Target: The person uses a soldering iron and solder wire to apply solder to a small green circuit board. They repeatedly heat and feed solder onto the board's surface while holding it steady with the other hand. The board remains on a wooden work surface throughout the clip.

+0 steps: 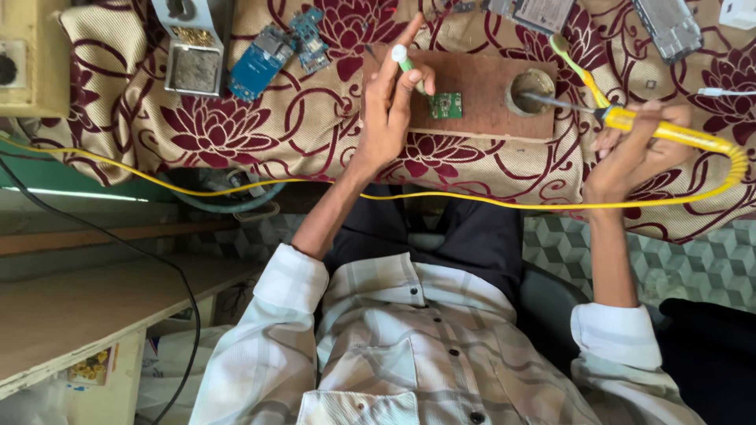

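Two blue boards (277, 50) lie on floral cloth (236, 126) beside a metal stand (194, 47); a phone frame (668, 27) lies apart.

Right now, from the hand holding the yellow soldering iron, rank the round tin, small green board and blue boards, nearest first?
1. Round tin, just left of the right hand.
2. Small green board, centre of the brown mat.
3. Blue boards, far left.

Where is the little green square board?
In the head view, the small green circuit board lies on the brown wooden block, just right of the left hand and left of the round tin.
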